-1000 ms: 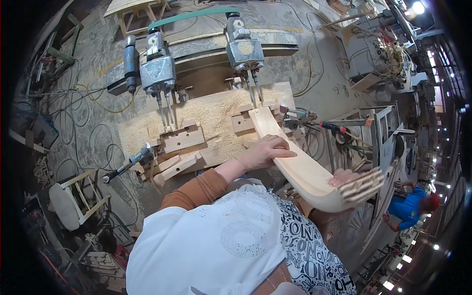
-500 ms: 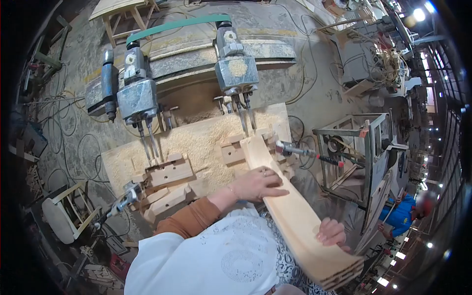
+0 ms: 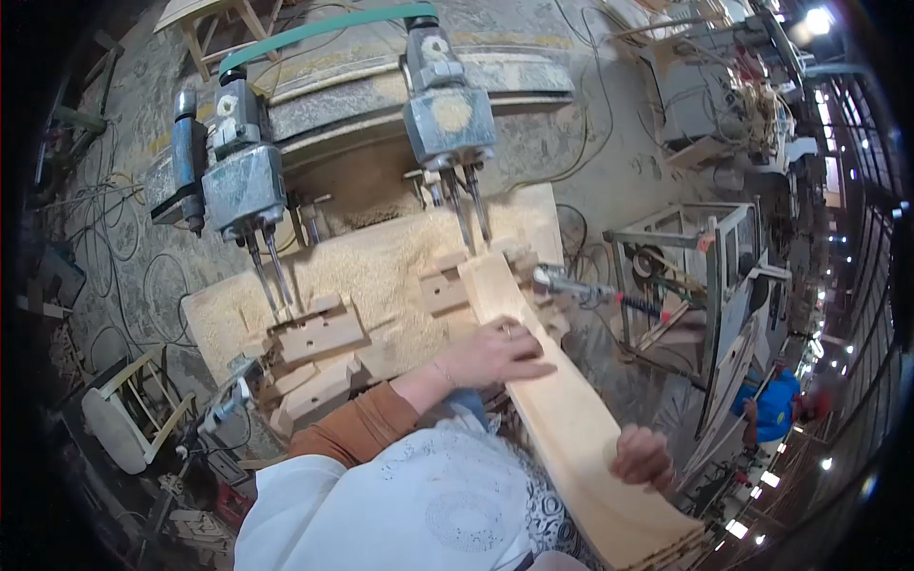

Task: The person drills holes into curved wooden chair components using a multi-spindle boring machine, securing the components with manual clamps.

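Observation:
A long, pale, curved wooden board [image 3: 562, 404] slants from the drilling machine down past my right side. Its narrow far end meets a wooden jig block [image 3: 444, 293] under the right-hand pair of drill bits [image 3: 466, 209]. Across the board's upper half lies my left hand [image 3: 492, 354], ring on one finger, fingers closed over the face. Lower down, my right hand [image 3: 645, 458] curls its fingers over the right edge. The board's near end shows dark-striped layers. The left pair of drill bits [image 3: 269, 271] stands over another jig block [image 3: 319, 335].
Sawdust covers the wooden work table [image 3: 214, 309]. Clamps sit at its left [image 3: 233, 395] and right [image 3: 571, 285] sides. A green belt [image 3: 328, 36] spans the machine heads. To the right stand a metal frame [image 3: 709, 295] and a person in blue [image 3: 776, 404].
The board has rolled slightly, showing its broad face flatter. My right hand's fingers have curled tighter at the edge. The machine sits slightly higher and further left in view.

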